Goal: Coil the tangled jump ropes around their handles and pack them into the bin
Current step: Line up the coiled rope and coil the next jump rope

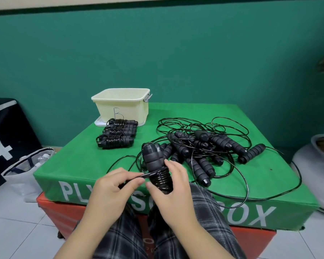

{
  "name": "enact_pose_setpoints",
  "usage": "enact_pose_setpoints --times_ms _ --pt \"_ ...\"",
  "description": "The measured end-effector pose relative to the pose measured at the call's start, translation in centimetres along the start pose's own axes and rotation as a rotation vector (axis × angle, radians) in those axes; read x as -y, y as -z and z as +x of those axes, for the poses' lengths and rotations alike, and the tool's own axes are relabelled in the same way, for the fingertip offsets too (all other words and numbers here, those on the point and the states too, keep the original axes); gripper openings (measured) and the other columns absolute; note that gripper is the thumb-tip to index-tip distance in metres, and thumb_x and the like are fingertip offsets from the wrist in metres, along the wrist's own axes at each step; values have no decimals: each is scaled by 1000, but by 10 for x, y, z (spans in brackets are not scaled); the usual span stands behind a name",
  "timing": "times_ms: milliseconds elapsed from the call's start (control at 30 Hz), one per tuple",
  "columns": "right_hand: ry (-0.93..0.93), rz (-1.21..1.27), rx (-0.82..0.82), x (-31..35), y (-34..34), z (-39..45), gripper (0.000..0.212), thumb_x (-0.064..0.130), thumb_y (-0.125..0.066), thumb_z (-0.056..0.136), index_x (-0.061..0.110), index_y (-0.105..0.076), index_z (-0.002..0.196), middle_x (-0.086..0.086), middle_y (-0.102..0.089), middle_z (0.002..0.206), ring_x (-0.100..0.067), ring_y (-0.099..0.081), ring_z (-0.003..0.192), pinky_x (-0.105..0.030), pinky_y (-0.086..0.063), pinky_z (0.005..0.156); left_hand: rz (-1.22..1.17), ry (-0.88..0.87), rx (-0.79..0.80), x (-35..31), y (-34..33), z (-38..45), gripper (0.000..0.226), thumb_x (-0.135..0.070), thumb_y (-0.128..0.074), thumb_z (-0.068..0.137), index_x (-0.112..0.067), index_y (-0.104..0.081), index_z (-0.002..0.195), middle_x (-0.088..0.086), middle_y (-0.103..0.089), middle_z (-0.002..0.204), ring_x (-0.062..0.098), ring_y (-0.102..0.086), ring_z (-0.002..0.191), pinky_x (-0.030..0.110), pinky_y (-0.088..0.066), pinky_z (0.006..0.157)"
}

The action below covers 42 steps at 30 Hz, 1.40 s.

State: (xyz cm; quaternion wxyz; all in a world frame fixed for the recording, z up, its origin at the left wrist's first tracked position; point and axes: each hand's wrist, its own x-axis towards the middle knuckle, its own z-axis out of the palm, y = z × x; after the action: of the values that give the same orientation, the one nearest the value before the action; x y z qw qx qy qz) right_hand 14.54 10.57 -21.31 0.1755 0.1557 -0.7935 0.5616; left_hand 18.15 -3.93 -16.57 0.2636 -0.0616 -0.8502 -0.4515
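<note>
My right hand (173,186) grips a pair of black foam jump-rope handles (152,157) held upright together, with several turns of black cord (160,177) coiled round their lower part. My left hand (113,186) pinches the loose cord just left of the coil. Behind them a tangled pile of jump ropes (198,146) lies on the green plyo box (82,161). Three coiled rope bundles (118,136) lie side by side in front of the cream bin (123,104) marked "B" at the back left.
The green box sits on a red one (67,212). Loose cord loops (269,195) hang over the front right edge. A white bag (24,171) and a black box (6,131) stand at the left, a grey pot (314,165) at the right. My plaid-trousered knees (204,212) are below.
</note>
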Motion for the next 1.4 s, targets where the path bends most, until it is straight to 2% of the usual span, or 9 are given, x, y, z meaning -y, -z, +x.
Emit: enact_pose_setpoints --times_ms 167,333,433,533,667,800,933,1133,1400 --pt "-19 129 117 4 8 -1 61 27 -74 82 42 -40 131 29 -44 123 21 -38 115 2 -26 90 -80 132 -34 15 2 4 28 -12 -72 78 -38 -72 67 -19 -65 67 -4 -56 62 5 -38 59" --pt "-23 283 146 7 10 -6 53 47 -65 71 47 -47 121 32 -57 117 10 -50 115 -5 -34 93 -353 286 11 28 -16 6 13 -30 -66 68 -27 -66 81 -11 -66 69 -2 -54 61 10 -43 63" --pt "-10 372 178 6 12 -5 48 41 -64 76 37 -50 122 33 -61 113 7 -58 107 -8 -40 89 -419 349 192 29 -20 5 69 -71 -69 54 -22 -62 103 -7 -62 64 4 -49 49 12 -37 51" --pt "-28 373 187 2 11 -4 47 48 -55 79 38 -49 125 25 -68 97 3 -62 91 -13 -43 83 -299 298 227 33 -16 4 92 -88 -51 54 -3 -64 88 -2 -49 61 3 -38 44 14 -30 45" --pt "91 178 122 2 5 -2 36 43 -44 91 54 -46 125 29 -59 116 6 -53 110 -9 -37 92 -106 198 66 37 -11 3 65 -78 -51 68 -15 -44 53 -6 -43 61 5 -43 56 20 -32 56" --pt "170 136 -50 -6 3 3 33 30 -44 94 38 -62 121 10 -59 123 5 -49 119 -7 -32 99 -43 144 17 30 -11 1 39 -49 -65 79 -25 -56 49 4 -51 65 8 -51 65 13 -36 61" --pt "118 53 46 -3 6 2 40 43 -42 90 41 -40 131 24 -44 132 14 -36 125 -2 -25 100 -53 89 -12 15 -8 1 14 -46 -62 71 -39 -70 62 -4 -61 72 11 -58 71 13 -41 65" --pt "42 -210 135 0 4 1 98 73 -51 66 36 -16 150 27 -18 126 11 -28 123 -13 -37 95 -111 72 0 6 -13 -3 10 -36 -64 70 -31 -74 71 -6 -61 72 8 -58 71 12 -40 64" --pt "13 -26 74 0 10 1 65 36 -70 83 61 -25 122 39 -34 124 31 -32 109 2 -30 86 -151 45 79 4 -10 -4 23 -32 -62 80 -52 -70 88 -14 -62 73 4 -58 70 8 -39 64"
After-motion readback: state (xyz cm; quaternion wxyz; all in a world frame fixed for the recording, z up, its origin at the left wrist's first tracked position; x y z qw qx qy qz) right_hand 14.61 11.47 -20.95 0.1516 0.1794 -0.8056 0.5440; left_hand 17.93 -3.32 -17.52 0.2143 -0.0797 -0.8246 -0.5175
